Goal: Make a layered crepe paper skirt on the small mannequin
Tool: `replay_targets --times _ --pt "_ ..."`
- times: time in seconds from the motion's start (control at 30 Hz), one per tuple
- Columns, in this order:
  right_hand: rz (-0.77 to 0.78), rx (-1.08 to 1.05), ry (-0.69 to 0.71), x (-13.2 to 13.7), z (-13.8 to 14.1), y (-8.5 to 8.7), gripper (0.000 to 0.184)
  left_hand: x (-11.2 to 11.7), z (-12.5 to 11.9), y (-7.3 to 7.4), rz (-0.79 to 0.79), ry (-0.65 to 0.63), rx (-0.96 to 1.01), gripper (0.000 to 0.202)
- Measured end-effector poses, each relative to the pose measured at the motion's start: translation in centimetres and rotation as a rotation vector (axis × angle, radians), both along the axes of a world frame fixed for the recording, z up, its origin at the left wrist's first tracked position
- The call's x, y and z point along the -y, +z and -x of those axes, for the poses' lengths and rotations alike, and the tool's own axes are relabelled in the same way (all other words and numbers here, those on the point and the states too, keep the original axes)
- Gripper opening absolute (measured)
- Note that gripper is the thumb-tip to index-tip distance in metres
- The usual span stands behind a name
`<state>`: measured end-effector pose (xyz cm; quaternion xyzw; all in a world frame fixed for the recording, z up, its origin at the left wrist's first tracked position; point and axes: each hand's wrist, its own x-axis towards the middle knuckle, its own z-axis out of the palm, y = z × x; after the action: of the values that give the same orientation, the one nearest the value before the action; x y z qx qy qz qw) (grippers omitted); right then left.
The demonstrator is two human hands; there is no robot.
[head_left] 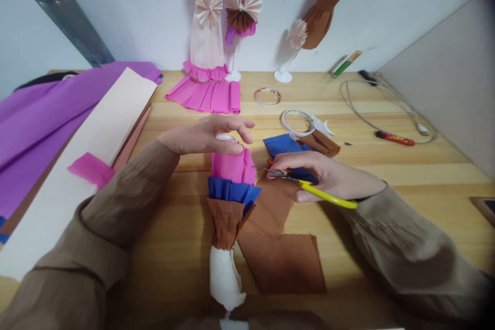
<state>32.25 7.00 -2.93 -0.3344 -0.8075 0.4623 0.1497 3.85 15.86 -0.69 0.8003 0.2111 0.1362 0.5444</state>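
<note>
A small dress form lies in the middle, wrapped in layers of pink crepe paper (232, 165), blue crepe paper (233, 191) and brown crepe paper (226, 219), with a white lower part (224, 278). My left hand (209, 134) is over its pink end, thumb against the paper and fingers curved apart from it. In my right hand (328, 175) are scissors with yellow handles (327, 196), their tips pointing left beside the pink layer. Under that hand lie a brown paper piece (286, 263) and a blue paper piece (284, 145).
Tape rolls (297, 122) lie behind my right hand. Paper-dressed forms (207, 36) stand along the wall. Purple paper (50, 108) and cream paper (81, 165) lie at left. A red-handled tool (394, 138), a cable (348, 98) and a green-handled cutter (346, 64) are at right.
</note>
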Motion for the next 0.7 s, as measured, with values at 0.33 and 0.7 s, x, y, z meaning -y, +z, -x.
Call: replay_targets --times 0.33,0.7 --pt "0.017 0.0 0.012 0.0 0.1 0.2 0.049 0.2 -0.5 -0.2 -0.031 -0.001 0.083 0.008" --pt "0.065 0.204 -0.03 0.1 -0.2 2.3 0.049 0.4 -1.1 -0.2 -0.116 0.014 0.056 0.005"
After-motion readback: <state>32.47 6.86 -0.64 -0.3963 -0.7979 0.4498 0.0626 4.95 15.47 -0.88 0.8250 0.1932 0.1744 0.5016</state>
